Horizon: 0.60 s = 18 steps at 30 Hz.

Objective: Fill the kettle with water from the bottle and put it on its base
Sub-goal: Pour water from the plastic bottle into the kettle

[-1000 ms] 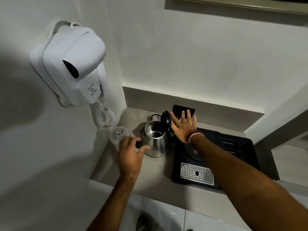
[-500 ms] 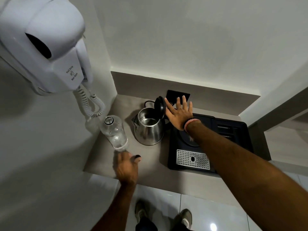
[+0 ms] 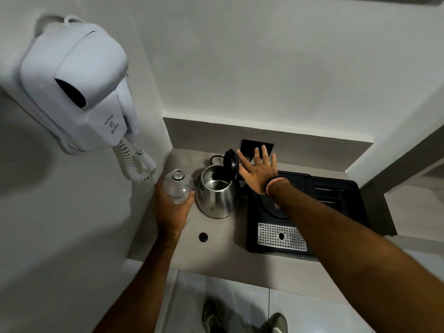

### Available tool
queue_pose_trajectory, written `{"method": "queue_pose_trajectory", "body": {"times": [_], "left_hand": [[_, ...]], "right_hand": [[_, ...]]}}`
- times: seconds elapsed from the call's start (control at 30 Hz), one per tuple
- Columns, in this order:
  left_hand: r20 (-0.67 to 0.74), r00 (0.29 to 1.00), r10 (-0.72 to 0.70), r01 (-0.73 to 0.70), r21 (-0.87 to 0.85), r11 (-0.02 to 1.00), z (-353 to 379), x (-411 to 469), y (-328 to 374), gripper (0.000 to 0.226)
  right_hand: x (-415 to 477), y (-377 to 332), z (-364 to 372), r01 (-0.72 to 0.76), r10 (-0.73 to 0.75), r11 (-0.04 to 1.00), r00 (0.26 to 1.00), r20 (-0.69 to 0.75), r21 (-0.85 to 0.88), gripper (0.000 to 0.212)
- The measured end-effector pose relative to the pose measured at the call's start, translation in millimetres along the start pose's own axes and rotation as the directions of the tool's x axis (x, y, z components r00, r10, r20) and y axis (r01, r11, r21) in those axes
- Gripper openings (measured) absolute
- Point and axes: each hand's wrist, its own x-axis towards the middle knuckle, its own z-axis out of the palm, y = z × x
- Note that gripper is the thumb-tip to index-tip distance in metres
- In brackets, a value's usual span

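A steel kettle (image 3: 217, 197) stands on the grey counter (image 3: 216, 251), its black lid (image 3: 231, 162) tipped up and open. My right hand (image 3: 257, 173) is spread flat with its fingers against the back of that lid. My left hand (image 3: 171, 207) is wrapped around a clear uncapped water bottle (image 3: 176, 186), upright just left of the kettle. The bottle's black cap (image 3: 203, 237) lies on the counter in front of the kettle. The round kettle base (image 3: 271, 209) sits on a black tray (image 3: 336, 195) to the right, partly hidden by my right forearm.
A white wall-mounted hair dryer (image 3: 77, 90) with a coiled cord (image 3: 135, 163) juts out at the left, above the bottle. A perforated metal drip grid (image 3: 281, 236) lies at the tray's front. A black wall socket (image 3: 252, 146) is behind my right hand. Walls close in at left and back.
My left hand set the cap down on the counter, then moved up and gripped the bottle. The right hand has stayed against the open lid. The camera view shifted.
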Motion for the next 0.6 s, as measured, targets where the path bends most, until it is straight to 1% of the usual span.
{"method": "queue_pose_trajectory", "body": {"times": [0.07,0.13,0.2,0.27,0.4,0.6], "left_hand": [[0.109,0.990,0.094,-0.106,0.106,0.989,-1.7,6.9,11.8,0.077],[0.254,0.954,0.161,-0.223,0.239,0.945,-3.0,14.3,22.2,0.077],[0.387,0.908,0.157,-0.286,0.300,0.910,-4.4,18.7,29.0,0.085],[0.466,0.878,0.111,-0.305,0.365,0.880,-7.7,19.6,34.4,0.089],[0.533,0.846,0.014,-0.336,0.512,0.791,-14.7,21.9,42.7,0.086],[0.572,0.813,-0.111,-0.355,0.638,0.684,-17.3,27.3,57.1,0.087]], "right_hand": [[1.4,1.0,-1.2,0.007,-0.007,1.000,1.000,-0.007,-0.013,0.070],[1.4,1.0,-1.5,0.011,-0.011,1.000,1.000,-0.007,-0.018,0.070],[0.9,1.3,-1.5,0.008,-0.008,1.000,1.000,-0.010,-0.024,0.069],[0.5,1.3,-2.5,0.005,-0.005,1.000,1.000,-0.009,-0.029,0.067],[-1.2,0.4,-6.5,0.004,-0.004,1.000,1.000,0.005,-0.018,0.065],[-3.7,-0.2,-9.8,0.000,0.000,1.000,1.000,0.018,-0.009,0.065]]}}
